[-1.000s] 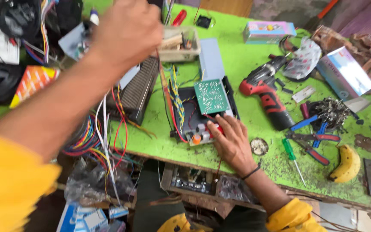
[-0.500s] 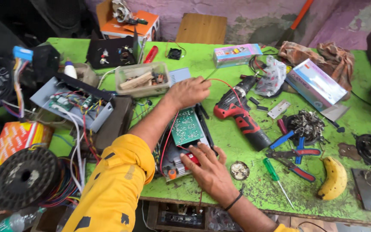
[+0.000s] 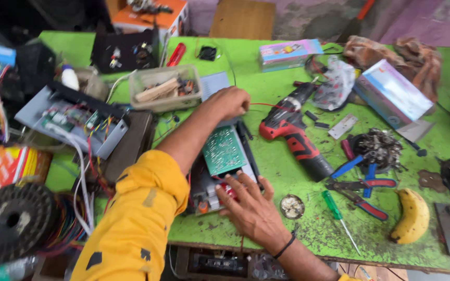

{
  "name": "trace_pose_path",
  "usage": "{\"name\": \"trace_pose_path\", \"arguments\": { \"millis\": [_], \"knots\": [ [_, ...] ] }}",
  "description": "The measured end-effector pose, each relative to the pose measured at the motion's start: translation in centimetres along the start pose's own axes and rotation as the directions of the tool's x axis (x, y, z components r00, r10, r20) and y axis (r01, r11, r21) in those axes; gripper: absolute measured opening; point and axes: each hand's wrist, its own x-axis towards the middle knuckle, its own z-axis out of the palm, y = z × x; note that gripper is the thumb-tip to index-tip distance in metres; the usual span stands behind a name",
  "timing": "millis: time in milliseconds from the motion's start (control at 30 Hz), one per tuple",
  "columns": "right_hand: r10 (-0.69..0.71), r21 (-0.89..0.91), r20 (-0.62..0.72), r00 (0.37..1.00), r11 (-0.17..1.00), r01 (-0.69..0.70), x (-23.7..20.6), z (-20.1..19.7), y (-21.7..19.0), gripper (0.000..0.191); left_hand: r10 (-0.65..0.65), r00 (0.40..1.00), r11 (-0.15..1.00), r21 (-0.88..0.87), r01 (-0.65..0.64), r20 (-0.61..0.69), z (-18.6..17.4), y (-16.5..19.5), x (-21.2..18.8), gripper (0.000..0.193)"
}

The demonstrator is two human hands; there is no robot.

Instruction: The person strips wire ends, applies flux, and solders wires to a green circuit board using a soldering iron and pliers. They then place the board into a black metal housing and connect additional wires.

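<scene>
A green circuit board (image 3: 224, 151) sits on a small black chassis (image 3: 249, 153) in the middle of the green table (image 3: 266, 83). My right hand (image 3: 251, 208), with a dark band at the wrist, lies flat with spread fingers on the near end of that chassis. My left arm, in a yellow sleeve, reaches across to its far end. There my left hand (image 3: 230, 101) is closed in a fist, and a thin red wire (image 3: 266, 105) leads from it toward the red cordless drill (image 3: 292, 135).
A clear parts box (image 3: 165, 88) and a grey open chassis full of wires (image 3: 69, 122) lie to the left, with a black spool (image 3: 14, 221) at the near left. Right of the drill lie pliers (image 3: 363, 183), a green screwdriver (image 3: 334, 205), a banana (image 3: 412, 216) and boxes.
My left hand has come down from close to the camera to the far end of the chassis. My right hand has stayed on the chassis's near end.
</scene>
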Motion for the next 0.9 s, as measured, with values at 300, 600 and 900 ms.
{"name": "trace_pose_path", "arguments": {
  "millis": [300, 600, 900],
  "knots": [
    [-0.024, -0.050, 0.039, 0.999, 0.998, 0.026, 0.5, -0.9, -1.8, 0.064, -0.044, 0.962, 0.999, -0.029, 0.038, -0.268, 0.5, 0.9, -14.5, 0.035],
    [-0.046, -0.007, 0.098, 0.994, 0.999, 0.047, 2.5, -2.8, -4.7, 0.045, -0.075, 0.898, 0.989, -0.148, 0.012, -0.433, 9.1, 1.5, -30.9, 0.077],
    [-0.137, 0.115, 0.276, 0.951, 0.987, 0.109, 2.0, -6.5, -7.2, 0.050, -0.030, 0.903, 0.973, 0.195, 0.125, -0.429, 12.4, 3.5, -33.5, 0.005]
  ]
}}
